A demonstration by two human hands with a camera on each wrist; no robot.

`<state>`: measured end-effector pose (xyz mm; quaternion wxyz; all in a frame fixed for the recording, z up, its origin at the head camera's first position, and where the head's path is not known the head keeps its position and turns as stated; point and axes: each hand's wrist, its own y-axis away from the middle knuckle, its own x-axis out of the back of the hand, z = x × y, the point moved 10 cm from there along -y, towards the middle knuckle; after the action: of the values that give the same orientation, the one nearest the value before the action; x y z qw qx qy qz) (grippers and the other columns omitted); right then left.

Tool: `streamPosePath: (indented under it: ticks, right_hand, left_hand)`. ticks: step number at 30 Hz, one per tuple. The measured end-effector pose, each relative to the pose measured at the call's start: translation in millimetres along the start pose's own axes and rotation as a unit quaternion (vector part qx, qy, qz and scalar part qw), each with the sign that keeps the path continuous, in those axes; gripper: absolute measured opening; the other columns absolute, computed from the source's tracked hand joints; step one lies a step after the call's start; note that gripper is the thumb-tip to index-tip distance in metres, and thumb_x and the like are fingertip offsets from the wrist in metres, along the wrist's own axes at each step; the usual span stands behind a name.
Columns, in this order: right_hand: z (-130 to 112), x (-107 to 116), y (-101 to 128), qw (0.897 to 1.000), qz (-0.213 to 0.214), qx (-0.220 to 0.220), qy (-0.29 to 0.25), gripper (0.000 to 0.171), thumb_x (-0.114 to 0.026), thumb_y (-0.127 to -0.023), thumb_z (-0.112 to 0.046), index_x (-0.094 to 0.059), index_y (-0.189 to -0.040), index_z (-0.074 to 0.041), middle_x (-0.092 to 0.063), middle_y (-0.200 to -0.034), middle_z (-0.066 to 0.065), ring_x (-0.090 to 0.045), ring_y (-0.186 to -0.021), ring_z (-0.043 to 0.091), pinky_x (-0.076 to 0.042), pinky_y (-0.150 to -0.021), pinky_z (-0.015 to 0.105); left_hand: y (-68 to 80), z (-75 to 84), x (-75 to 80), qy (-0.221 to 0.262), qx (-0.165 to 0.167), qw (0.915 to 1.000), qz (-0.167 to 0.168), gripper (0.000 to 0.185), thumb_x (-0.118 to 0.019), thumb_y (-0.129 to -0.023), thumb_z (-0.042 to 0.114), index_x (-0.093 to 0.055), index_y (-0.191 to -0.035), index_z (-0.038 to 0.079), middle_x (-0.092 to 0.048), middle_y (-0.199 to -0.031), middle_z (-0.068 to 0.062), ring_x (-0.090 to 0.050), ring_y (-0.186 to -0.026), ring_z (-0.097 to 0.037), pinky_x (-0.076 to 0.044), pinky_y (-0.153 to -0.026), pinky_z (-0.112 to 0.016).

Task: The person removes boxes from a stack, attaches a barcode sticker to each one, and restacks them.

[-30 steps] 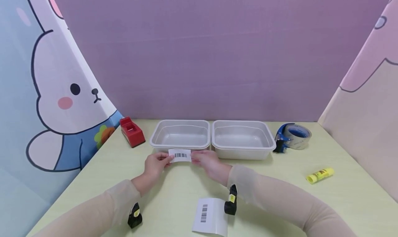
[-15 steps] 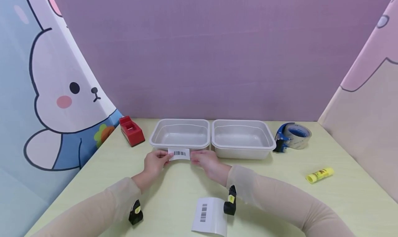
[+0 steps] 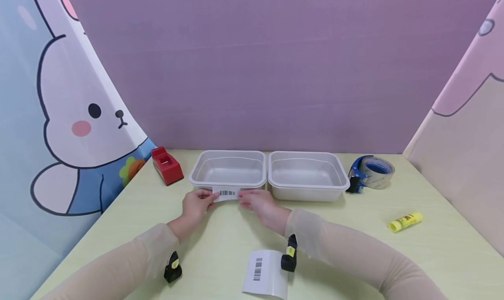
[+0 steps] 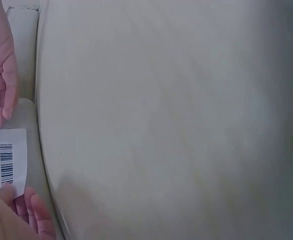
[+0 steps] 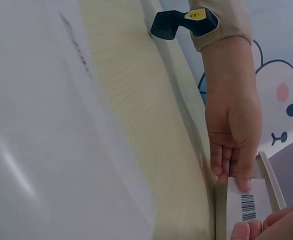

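Note:
In the head view, a white barcode label (image 3: 226,193) is held flat before the front wall of the left white plastic container (image 3: 227,185), just under its rim. My left hand (image 3: 194,206) pinches its left edge, thumb on the printed face. At the opposite edge my right hand (image 3: 263,206) holds the label, fingertips overlapping it. The left wrist view has the left thumb on the label (image 4: 5,160), with the right hand (image 4: 0,70) at its other end. How firmly the label touches the wall cannot be told.
A second white container (image 3: 309,195) stands close beside the first. Another barcode label sheet (image 3: 265,273) lies near me. A red tape dispenser (image 3: 168,168) is at left; a blue dispenser with clear tape (image 3: 370,173) and a yellow glue stick (image 3: 405,222) are at right.
The label has shifted slightly left and up against the container. My right fingertips have slid a little left onto its edge; the left hand is nearly still.

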<state>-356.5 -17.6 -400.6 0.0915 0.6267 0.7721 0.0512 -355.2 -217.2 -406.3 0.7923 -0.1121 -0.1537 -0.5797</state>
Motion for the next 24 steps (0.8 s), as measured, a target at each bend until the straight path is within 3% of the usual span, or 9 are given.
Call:
streamPosePath:
  ticks: [6, 24]
  right_hand:
    - [-1.6, -9.5, -3.6, 1.0, -0.024, 0.007, -0.004, 0.03, -0.058, -0.088, 0.006, -0.061, -0.118, 0.009, -0.064, -0.122, 0.024, -0.063, -0.114, 0.033, -0.051, -0.1, 0.037]
    - [0.1, -10.5, -7.0, 1.0, -0.026, 0.012, -0.009, 0.032, -0.056, -0.089, 0.008, -0.06, -0.12, 0.01, -0.064, -0.12, 0.026, -0.063, -0.113, 0.034, -0.051, -0.099, 0.04]
  left_hand:
    - [0.7, -0.2, -0.2, 0.008, 0.004, 1.0, 0.001, 0.023, -0.074, -0.086, 0.013, -0.068, -0.096, -0.007, -0.069, -0.076, -0.008, -0.058, -0.06, -0.005, -0.054, -0.061, -0.021]
    - [2.3, 1.0, -0.3, 0.012, 0.011, 0.9998, -0.008, 0.024, -0.073, -0.087, 0.014, -0.068, -0.098, -0.007, -0.07, -0.083, -0.014, -0.058, -0.062, -0.005, -0.055, -0.064, -0.023]
